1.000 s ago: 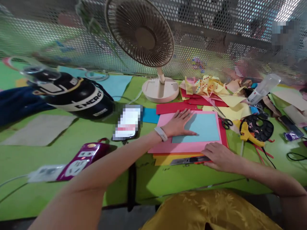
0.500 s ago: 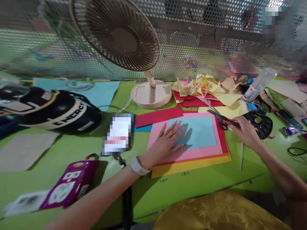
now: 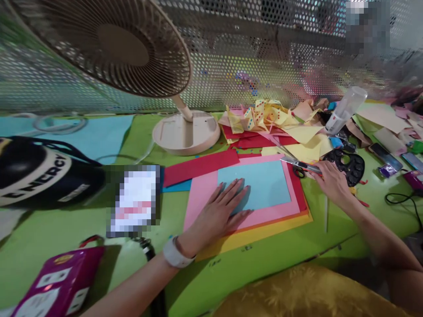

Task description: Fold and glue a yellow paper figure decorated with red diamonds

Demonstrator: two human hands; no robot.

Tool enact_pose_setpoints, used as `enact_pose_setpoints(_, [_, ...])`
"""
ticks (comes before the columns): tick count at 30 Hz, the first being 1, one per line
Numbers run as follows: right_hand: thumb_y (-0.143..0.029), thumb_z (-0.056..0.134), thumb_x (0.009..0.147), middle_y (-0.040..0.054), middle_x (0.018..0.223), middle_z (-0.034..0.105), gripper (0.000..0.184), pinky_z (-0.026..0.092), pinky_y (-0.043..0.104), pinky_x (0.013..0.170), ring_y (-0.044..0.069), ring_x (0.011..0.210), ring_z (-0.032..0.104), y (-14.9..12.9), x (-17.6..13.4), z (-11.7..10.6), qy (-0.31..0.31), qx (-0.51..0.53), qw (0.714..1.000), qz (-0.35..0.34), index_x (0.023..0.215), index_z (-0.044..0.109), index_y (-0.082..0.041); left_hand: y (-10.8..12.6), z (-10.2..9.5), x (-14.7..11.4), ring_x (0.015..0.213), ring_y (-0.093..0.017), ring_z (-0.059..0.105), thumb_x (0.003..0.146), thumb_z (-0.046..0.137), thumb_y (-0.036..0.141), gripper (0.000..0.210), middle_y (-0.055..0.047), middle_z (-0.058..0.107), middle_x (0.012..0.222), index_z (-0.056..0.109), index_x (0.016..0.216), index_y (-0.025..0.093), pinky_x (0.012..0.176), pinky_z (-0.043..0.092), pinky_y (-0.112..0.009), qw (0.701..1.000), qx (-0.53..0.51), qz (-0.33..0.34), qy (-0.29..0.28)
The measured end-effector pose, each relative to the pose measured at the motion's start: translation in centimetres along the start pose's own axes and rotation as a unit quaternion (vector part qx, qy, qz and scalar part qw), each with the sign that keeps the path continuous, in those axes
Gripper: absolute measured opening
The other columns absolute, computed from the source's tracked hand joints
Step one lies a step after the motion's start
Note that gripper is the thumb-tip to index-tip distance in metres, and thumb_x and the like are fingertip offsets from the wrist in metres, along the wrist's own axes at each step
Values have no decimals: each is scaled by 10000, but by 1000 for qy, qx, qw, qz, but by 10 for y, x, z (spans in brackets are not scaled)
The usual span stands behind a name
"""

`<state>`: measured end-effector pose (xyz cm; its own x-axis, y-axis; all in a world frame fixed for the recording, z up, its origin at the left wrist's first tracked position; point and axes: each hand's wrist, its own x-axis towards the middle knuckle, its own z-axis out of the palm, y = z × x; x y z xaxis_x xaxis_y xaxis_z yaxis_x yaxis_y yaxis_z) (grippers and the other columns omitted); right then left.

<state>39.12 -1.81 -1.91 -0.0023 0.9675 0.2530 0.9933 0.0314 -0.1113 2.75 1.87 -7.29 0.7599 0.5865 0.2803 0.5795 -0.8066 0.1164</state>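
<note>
My left hand (image 3: 220,207) lies flat with fingers stretched, pressing on a light blue sheet (image 3: 264,180) and the larger pink sheet (image 3: 194,198) under it. Red, orange and yellow sheets (image 3: 231,247) stick out below this stack. In my right hand (image 3: 332,180) is a utility knife (image 3: 307,166), its blade pointing left near the blue sheet's upper right corner. Partly hidden beneath the knife are the black handles of scissors (image 3: 299,172). A red paper strip (image 3: 201,168) lies at the stack's upper left.
Behind the stack stands a fan (image 3: 185,134), with crumpled paper scraps (image 3: 267,116) and a clear bottle (image 3: 345,110) to its right. A black palette (image 3: 346,165) is beyond my right hand. Phone (image 3: 135,202), purple power strip (image 3: 62,279) and black bottle (image 3: 42,176) are on the left.
The view has shifted, so most things appear further left. My right hand has turned the knife, showing its silver side. My left hand still lies flat, slightly lower left on the blue sheet.
</note>
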Motion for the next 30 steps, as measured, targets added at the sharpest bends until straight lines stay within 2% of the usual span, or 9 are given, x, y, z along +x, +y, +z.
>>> enact_pose_setpoints(5, [-332,461,967,100,1105,679,227,497,386,810,276,1012,632,1,-4,-1,-4,18,1000,-11,1096,612,-220,1,-1,0,1448,-286,332,997,384,514,627,-157,367,1557,333,1513,161,1179,274,-502,1000,2,0,-2])
enact_pose_setpoints(9, [-333,464,958,96,1105,682,249,500,376,768,279,1008,627,1,-6,-3,8,4,1000,5,1123,619,-231,2,-2,0,1443,-290,340,992,395,516,626,-146,380,1552,341,1513,173,1177,282,-506,1000,-5,-5,-1])
enact_pose_setpoints(15, [-342,472,961,92,1099,682,242,508,364,757,273,1007,636,-1,-6,-6,-9,13,1000,8,1103,629,-225,2,-2,1,1434,-295,358,988,396,518,616,-139,394,1546,361,1506,188,1176,287,-508,1000,-16,-11,-4])
enact_pose_setpoints(22, [-292,471,958,91,1151,679,247,512,435,916,267,1069,636,-2,-5,-5,-54,73,993,-77,1153,613,-236,3,-3,1,1439,-291,349,992,388,513,602,-150,390,1546,388,1487,171,1181,270,-505,1000,-4,-13,-14])
enact_pose_setpoints(30, [-302,514,950,88,1166,681,235,502,461,964,265,1106,634,-10,-3,-7,-89,107,981,-133,1158,612,-255,9,-12,-3,1382,-344,433,966,378,586,662,-173,416,1523,405,1486,178,1158,263,-579,998,27,-43,-36])
